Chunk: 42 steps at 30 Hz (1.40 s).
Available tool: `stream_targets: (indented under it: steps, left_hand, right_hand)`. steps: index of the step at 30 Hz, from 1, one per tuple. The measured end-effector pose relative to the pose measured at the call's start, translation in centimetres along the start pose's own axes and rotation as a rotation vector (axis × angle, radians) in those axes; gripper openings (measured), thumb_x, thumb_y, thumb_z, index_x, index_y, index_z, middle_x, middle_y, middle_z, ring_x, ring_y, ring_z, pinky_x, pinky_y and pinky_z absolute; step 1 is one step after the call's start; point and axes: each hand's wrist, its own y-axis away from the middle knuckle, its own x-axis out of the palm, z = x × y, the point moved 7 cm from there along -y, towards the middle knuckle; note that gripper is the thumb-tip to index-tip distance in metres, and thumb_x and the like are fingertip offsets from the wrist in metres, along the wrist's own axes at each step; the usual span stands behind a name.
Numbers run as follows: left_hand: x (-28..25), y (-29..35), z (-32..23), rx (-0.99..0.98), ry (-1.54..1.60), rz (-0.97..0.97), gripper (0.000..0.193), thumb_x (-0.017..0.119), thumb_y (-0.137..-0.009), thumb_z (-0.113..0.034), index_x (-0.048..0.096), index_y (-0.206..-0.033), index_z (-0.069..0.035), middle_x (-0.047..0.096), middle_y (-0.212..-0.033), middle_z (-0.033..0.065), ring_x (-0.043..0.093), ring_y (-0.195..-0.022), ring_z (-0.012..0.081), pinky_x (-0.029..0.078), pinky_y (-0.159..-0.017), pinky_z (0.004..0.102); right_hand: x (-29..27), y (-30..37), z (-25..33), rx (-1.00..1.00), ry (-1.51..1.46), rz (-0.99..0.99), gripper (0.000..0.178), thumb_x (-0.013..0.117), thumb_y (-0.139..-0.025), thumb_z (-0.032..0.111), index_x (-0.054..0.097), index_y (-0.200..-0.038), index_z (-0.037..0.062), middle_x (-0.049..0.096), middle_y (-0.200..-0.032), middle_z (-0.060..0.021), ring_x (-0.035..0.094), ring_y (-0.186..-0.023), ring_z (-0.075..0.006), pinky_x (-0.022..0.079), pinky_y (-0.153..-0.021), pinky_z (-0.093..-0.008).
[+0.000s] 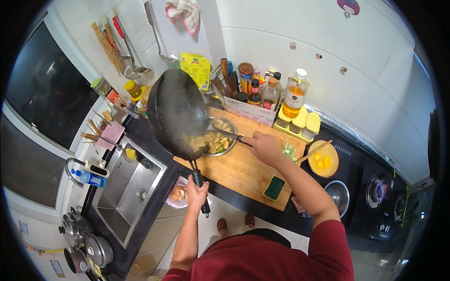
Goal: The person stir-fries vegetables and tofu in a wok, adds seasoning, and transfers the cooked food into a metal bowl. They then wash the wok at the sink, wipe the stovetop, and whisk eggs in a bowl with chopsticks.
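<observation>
My left hand [197, 191] is closed around the black handle of a steaming wok [174, 100], which is tipped on its side over a round metal dish [230, 147]. Light brown pieces of food with green bits [216, 142] lie in the dish and reach to the wok's lower lip. In my right hand [263, 148] is the dark handle of a spatula [230, 134], its far end at the wok's rim above the food. The dish rests on a wooden cutting board [236, 171]. Steam partly blurs the wok's inside.
Chopped green pieces [288, 151] and a green-yellow sponge [274, 188] sit on the board. Right of it are a bowl of egg yolks [323, 159] with chopsticks, a metal bowl [337, 196] and a lit gas burner [376, 191]. Bottles [270, 95] line the back; a sink [126, 194] lies left.
</observation>
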Motion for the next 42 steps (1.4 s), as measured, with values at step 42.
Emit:
stream_targets:
  steps: [42]
  left_hand:
    - [-3.4, 0.6, -2.0, -0.071, 0.477, 0.263, 0.028, 0.057, -0.077, 0.009, 0.042, -0.097, -0.003, 0.050, -0.072, 0.0050, 0.051, -0.047, 0.0124, 0.043, -0.042, 0.0263]
  right_hand:
    - [-3.6, -5.7, 5.0, -0.112, -0.207, -0.179, 0.042, 0.061, -0.077, 0.008, 0.062, -0.118, 0.0152, 0.058, -0.089, -0.0118, 0.060, -0.083, -0.0329, 0.049, -0.074, -0.0423]
